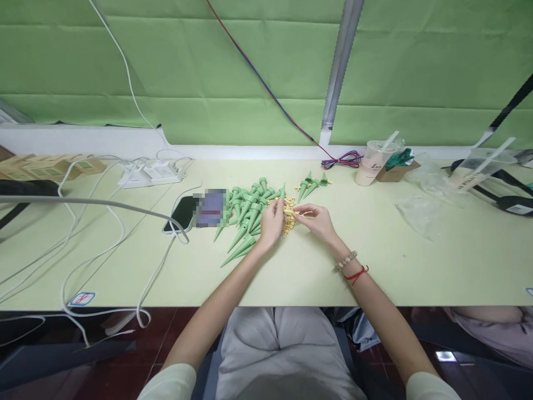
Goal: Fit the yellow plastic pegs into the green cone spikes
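Observation:
A pile of green plastic watering spikes (pixel 244 208) lies on the table, most with the pointed end toward me. Beside its right edge, small yellow plastic pieces (pixel 287 228) are heaped partly under my fingers. My left hand (pixel 272 225) is closed around a green spike (pixel 283 191), whose narrow tip sticks up past the fingers. Thumb and fingers of my right hand (pixel 318 222) pinch a small yellow piece (pixel 295 212) close to the left fingertips. Whether the two parts touch is hidden. Behind the hands, a few green spikes with yellow pieces fitted (pixel 312 186) lie apart.
A phone (pixel 182 214) and a blurred-out item (pixel 211 208) lie left of the pile. White cables (pixel 120 222) and a power strip (pixel 152 173) occupy the left side. Drink cups (pixel 368 166), a small cardboard box (pixel 397 171) and clear plastic bags (pixel 418 214) stand or lie at right.

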A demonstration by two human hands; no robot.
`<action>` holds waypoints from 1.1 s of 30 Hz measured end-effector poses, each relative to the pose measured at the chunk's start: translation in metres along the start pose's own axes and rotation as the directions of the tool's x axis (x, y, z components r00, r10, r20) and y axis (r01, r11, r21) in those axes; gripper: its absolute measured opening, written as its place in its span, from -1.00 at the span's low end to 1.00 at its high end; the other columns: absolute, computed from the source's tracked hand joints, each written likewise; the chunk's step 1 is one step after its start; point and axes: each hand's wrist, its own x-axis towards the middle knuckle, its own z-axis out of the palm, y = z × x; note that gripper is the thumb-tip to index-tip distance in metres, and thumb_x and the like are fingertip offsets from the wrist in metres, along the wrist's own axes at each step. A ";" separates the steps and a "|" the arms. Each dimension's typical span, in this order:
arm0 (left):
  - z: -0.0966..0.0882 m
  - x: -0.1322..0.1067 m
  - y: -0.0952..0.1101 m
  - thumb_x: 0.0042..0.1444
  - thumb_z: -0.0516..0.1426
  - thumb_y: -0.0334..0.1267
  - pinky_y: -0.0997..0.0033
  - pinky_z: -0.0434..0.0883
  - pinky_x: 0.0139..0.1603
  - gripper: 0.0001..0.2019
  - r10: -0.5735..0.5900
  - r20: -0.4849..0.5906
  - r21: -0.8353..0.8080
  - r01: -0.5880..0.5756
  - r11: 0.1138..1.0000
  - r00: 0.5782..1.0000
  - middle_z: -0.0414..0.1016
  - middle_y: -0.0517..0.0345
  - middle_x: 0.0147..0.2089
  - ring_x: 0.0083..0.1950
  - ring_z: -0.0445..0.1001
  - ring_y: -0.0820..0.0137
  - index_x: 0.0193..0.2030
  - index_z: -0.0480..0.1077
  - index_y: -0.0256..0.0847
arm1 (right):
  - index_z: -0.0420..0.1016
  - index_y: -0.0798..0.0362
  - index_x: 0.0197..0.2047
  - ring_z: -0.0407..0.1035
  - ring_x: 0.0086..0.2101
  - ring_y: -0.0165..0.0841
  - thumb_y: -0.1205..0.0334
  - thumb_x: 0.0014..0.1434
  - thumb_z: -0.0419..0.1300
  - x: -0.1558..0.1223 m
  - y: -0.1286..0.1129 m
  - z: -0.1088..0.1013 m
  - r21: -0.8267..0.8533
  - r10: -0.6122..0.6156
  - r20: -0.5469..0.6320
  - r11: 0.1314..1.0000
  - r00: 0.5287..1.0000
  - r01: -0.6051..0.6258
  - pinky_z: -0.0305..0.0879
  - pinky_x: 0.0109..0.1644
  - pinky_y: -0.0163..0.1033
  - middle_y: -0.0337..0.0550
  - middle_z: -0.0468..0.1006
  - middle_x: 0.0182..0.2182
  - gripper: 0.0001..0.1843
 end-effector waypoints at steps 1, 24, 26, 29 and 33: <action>-0.001 0.001 0.000 0.09 -0.03 0.08 0.55 0.09 -0.67 -0.63 0.000 -0.005 -0.010 0.000 1.000 1.000 0.21 0.31 -0.68 -0.71 0.15 0.57 -0.37 0.33 -0.21 | 0.55 0.09 -0.36 0.44 -0.34 -0.32 0.11 -0.10 0.28 0.000 0.000 -0.001 -0.026 -0.010 -0.017 1.000 1.000 0.009 0.38 -0.24 -0.22 -0.08 0.58 -0.34 -0.75; 0.002 -0.003 0.000 0.10 -0.11 0.15 0.55 0.10 -0.68 -0.56 0.052 -0.018 -0.040 -0.052 0.998 0.999 0.22 0.30 -0.64 -0.72 0.12 0.59 -0.29 0.29 -0.20 | 0.54 0.13 -0.29 0.44 -0.22 -0.22 0.21 -0.12 0.29 -0.001 0.016 -0.004 -0.154 0.025 -0.053 0.988 0.998 -0.033 0.43 -0.25 -0.18 0.02 0.55 -0.24 -0.73; 0.002 -0.004 -0.001 0.11 -0.13 0.14 0.54 0.12 -0.65 -0.56 0.078 -0.008 0.010 -0.078 0.997 0.997 0.25 0.29 -0.63 -0.71 0.13 0.59 -0.27 0.31 -0.20 | 0.55 0.12 -0.31 0.43 -0.20 -0.21 0.12 -0.08 0.27 -0.001 0.010 -0.003 -0.108 0.029 -0.059 0.994 0.998 -0.036 0.40 -0.19 -0.16 0.02 0.56 -0.25 -0.72; 0.002 -0.004 -0.002 0.14 -0.15 0.11 0.53 0.17 -0.57 -0.56 0.121 -0.014 0.101 -0.119 0.988 0.993 0.29 0.27 -0.60 -0.65 0.20 0.56 -0.26 0.33 -0.20 | 0.55 0.12 -0.30 0.46 -0.29 -0.27 0.05 -0.08 0.27 -0.001 0.003 0.002 0.073 0.131 0.013 0.989 0.991 -0.132 0.39 -0.16 -0.16 -0.01 0.58 -0.30 -0.67; 0.002 -0.004 0.001 0.17 -0.18 0.08 0.49 0.24 -0.45 -0.55 0.180 -0.041 0.216 -0.167 0.962 0.983 0.33 0.23 -0.55 -0.53 0.31 0.50 -0.26 0.35 -0.20 | 0.53 0.11 -0.30 0.47 -0.33 -0.32 0.00 -0.13 0.29 -0.001 -0.003 0.006 0.267 0.206 0.095 0.937 0.974 -0.225 0.39 -0.22 -0.22 -0.07 0.59 -0.35 -0.62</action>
